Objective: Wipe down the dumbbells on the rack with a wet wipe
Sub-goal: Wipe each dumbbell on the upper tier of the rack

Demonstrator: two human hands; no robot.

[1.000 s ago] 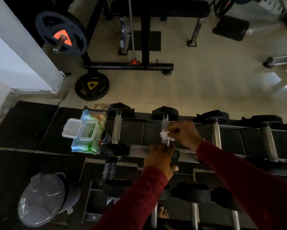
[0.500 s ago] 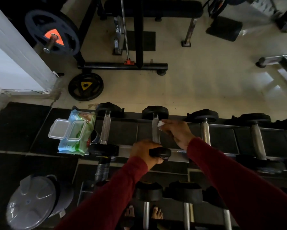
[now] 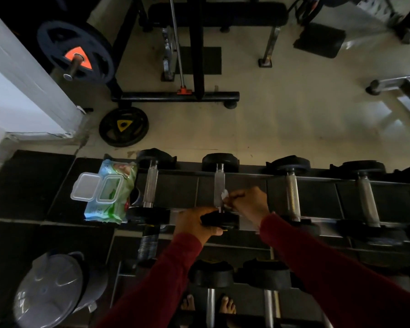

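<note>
A row of black-headed dumbbells with steel handles lies across the top tier of the rack [image 3: 253,177]. My left hand [image 3: 194,222] grips the near head of the second dumbbell [image 3: 219,183]. My right hand [image 3: 249,203] pinches a small white wet wipe [image 3: 225,195] against the near end of that dumbbell's handle. The open pack of wipes [image 3: 109,190] rests at the rack's left end, lid flipped up.
More dumbbells [image 3: 291,195] lie to the right and on the lower tier [image 3: 211,275]. A grey lidded bin [image 3: 50,292] stands at lower left. Weight plates [image 3: 123,126], a bench frame [image 3: 175,95] and a white wall [image 3: 21,91] lie beyond the rack. My bare feet [image 3: 227,304] show below.
My right hand has slid the wipe from the far end of the handle back to the near end. My left hand has kept its grip on the near head.
</note>
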